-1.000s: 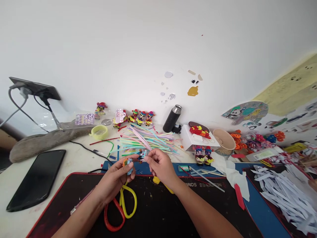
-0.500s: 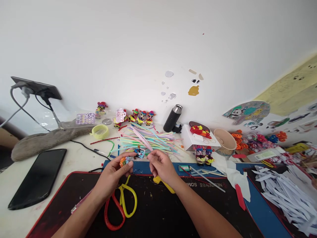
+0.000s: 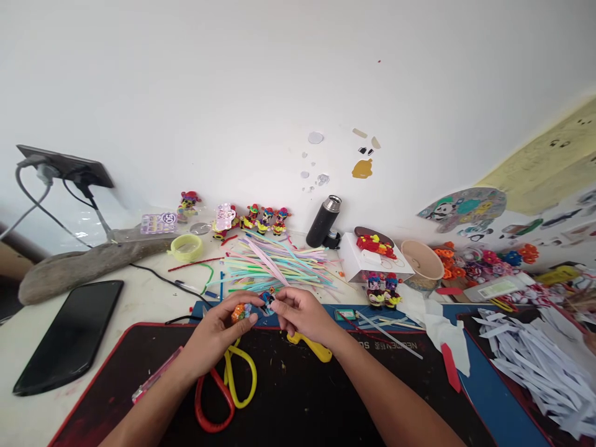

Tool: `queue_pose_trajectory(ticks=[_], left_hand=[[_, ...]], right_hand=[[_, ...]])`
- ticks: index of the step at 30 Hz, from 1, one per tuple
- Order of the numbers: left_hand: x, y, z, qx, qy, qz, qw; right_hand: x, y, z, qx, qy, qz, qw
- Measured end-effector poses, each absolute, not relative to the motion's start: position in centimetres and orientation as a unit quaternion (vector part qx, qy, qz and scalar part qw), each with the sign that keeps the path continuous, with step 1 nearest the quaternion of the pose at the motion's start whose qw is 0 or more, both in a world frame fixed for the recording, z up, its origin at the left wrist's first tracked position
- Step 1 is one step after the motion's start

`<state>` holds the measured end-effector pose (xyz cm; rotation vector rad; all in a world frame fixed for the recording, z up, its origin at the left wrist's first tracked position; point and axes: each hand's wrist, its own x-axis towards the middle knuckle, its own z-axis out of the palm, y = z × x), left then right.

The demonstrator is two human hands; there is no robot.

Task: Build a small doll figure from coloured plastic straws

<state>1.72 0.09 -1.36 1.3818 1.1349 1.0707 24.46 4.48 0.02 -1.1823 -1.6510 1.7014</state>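
A pale wall [image 3: 209,105] filled the upper half of the frame; below it, a black mat [image 3: 335,403] with a red border spanned the lower centre. White paper strips [image 3: 535,366] lay heaped at lower right, and a black, flat-screened device [image 3: 69,335] rested at lower left. Loose coloured strips [image 3: 279,261] were spread at centre. Just below these, the left hand [image 3: 215,332] had its fingers curled and its thumb pressed in, pinching a small orange-and-blue piece. The right hand [image 3: 303,315] faced it, thumb and fingers bunched. Scissors [image 3: 254,375] with red and yellow handles lay below the left hand. The orange-and-blue piece [image 3: 239,311] was at left of centre, between left thumb and fingers. The blue-and-black piece [image 3: 267,300] stood between the two hands, at the right fingertips; whether these gripped it could not be told.
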Motion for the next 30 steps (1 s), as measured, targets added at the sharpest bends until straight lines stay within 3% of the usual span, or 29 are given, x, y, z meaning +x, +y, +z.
queue_pose_trajectory(ticks=[6, 20, 30], left_hand=[[1.8, -0.1, -1.1, 0.55, 0.486, 0.435, 0.522], [2.3, 0.2, -1.5, 0.452, 0.49, 0.406, 0.625], [3.0, -0.4, -1.4, 0.434, 0.444, 0.413, 0.666]], right_hand=[[24.4, 4.1, 0.0, -0.436, -0.579, 0.645, 0.242], [22.8, 4.6, 0.0, -0.416, -0.427, 0.692, 0.408], [19.5, 3.8, -1.6, -0.407, -0.391, 0.713, 0.416]])
